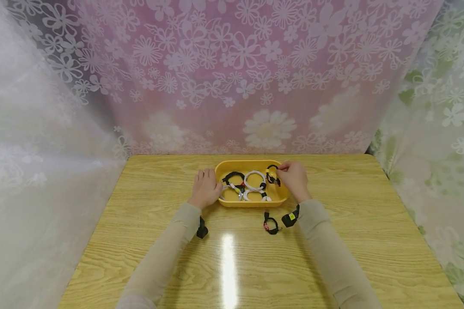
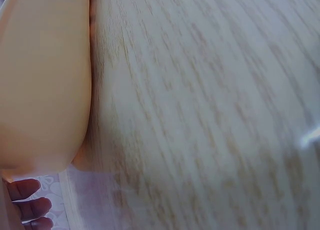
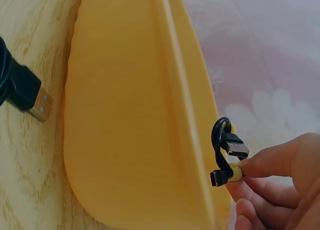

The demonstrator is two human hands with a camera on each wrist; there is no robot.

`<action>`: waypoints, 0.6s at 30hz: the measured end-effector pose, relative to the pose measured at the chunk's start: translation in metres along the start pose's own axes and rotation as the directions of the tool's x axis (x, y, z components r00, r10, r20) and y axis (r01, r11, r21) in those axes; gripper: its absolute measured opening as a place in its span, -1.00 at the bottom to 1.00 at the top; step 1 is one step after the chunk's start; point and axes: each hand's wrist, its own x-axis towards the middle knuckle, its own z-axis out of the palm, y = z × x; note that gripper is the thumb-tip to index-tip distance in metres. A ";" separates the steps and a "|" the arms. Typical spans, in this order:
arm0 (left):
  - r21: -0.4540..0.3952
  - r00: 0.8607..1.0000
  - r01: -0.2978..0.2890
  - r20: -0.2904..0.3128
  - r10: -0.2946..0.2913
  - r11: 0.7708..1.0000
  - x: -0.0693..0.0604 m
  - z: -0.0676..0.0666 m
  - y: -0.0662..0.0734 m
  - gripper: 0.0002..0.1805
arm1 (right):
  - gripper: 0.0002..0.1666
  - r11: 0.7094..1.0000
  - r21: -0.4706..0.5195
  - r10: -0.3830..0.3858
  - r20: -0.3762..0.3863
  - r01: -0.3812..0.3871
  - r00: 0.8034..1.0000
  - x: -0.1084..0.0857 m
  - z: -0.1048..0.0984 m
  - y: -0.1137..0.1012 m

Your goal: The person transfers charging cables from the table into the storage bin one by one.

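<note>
A yellow plastic bin [image 1: 251, 204] sits on the table, holding several coiled cables. At its left end my left hand [image 1: 206, 187] grips the rim, thumb over the edge; the left wrist view shows only some fingers [image 2: 35, 207] beside the bin. Over the bin's right end, my right hand [image 1: 294, 177] pinches a short black USB cable [image 3: 218, 140] by its yellow tie, between thumb and fingers. In the bin lie a white coiled cable [image 1: 245, 176], a second white cable [image 1: 247, 196] and a black coiled cable [image 1: 227, 175].
In front of the bin a black USB cable [image 1: 273, 231] with a red tie lies on the wooden table [image 1: 139, 240]. Floral curtains [image 1: 232, 77] hang behind and at both sides.
</note>
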 end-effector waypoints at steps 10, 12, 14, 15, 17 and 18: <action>0.005 1.000 -0.003 0.001 0.003 1.000 -0.002 -0.002 0.002 -0.78 | -0.80 0.980 -0.186 -0.071 -0.026 0.065 0.997 0.005 0.009 -0.001; 0.013 1.000 -0.001 0.005 0.001 1.000 -0.002 -0.003 0.002 -0.80 | -0.82 0.971 -0.226 -0.087 -0.030 0.078 0.996 0.007 0.011 -0.001; 0.016 1.000 0.001 0.004 -0.001 1.000 -0.002 -0.003 0.002 -0.81 | -0.83 0.962 -0.259 -0.102 -0.027 0.091 0.994 0.009 0.014 0.000; 0.016 1.000 0.000 0.002 0.000 1.000 -0.002 -0.003 0.002 -0.82 | -0.84 0.959 -0.267 -0.108 -0.025 0.097 0.994 0.010 0.015 0.000; 0.013 1.000 0.000 -0.002 0.000 1.000 -0.002 -0.003 0.002 -0.82 | -0.85 0.953 -0.285 -0.115 -0.021 0.104 0.993 0.013 0.017 0.000; 0.010 1.000 -0.001 -0.005 0.001 1.000 -0.002 -0.003 0.002 -0.82 | -0.84 0.950 -0.291 -0.119 -0.016 0.109 0.993 0.014 0.018 0.000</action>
